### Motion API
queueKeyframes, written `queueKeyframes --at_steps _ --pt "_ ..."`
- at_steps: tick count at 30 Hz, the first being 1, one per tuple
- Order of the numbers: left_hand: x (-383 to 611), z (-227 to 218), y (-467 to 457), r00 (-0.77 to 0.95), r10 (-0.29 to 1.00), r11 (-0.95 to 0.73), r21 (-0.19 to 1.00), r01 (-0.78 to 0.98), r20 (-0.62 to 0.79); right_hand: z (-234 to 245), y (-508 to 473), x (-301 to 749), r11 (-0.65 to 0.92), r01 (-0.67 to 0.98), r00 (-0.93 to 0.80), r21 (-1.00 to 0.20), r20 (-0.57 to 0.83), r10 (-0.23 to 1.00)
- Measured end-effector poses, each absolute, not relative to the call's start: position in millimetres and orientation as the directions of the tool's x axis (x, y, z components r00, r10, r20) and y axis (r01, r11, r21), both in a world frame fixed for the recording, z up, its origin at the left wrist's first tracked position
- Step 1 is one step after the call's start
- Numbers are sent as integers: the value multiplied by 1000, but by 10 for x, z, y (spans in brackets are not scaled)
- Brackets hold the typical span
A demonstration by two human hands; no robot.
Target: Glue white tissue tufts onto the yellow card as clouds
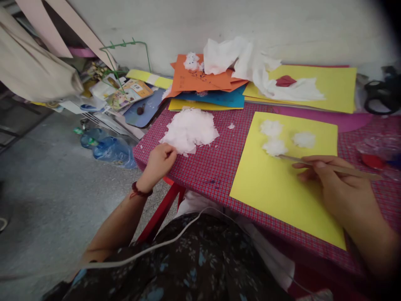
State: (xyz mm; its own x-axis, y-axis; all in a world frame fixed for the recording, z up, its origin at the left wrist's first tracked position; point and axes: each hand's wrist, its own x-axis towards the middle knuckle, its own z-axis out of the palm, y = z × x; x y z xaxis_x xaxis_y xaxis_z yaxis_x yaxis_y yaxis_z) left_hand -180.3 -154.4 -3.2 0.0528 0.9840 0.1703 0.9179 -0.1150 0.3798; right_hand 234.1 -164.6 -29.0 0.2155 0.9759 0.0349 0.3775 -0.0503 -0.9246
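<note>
My left hand (pixel 160 161) is closed in a pinch at the near edge of a heap of torn white tissue bits (pixel 190 130) on the red checked tablecloth (pixel 216 167). My right hand (pixel 335 184) grips a thin wooden stick (pixel 332 166). The stick's tip touches one of three white tissue clumps (pixel 275 147) lying on a yellow paper sheet (pixel 282 188). The right hand rests on that sheet.
Orange, blue and yellow papers (pixel 206 88) with crumpled white tissue (pixel 250 62) are stacked at the table's back by the wall. Black scissors (pixel 380 94) lie far right, a red lid (pixel 371 161) beside my right hand. Water bottles (pixel 109 148) and booklets clutter the floor at left.
</note>
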Motion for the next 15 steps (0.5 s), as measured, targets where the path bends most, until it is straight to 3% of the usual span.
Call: queueKeyframes --at_steps 3,7,10,15 --pt "-1819 146 -1522 21 969 -139 472 870 247 -309 -1638 2346 -34 355 210 -934 44 977" --pt "-1524 476 -1478 124 938 -287 524 802 323 -335 -1656 2327 -6 270 218 -963 55 974" --pt "-1136 631 -1355 274 937 -347 646 680 215 -347 -1646 2321 32 127 171 -991 54 984" --pt "-375 519 -1035 478 878 -291 804 518 9 -349 -1589 2353 43 84 113 -996 52 992"
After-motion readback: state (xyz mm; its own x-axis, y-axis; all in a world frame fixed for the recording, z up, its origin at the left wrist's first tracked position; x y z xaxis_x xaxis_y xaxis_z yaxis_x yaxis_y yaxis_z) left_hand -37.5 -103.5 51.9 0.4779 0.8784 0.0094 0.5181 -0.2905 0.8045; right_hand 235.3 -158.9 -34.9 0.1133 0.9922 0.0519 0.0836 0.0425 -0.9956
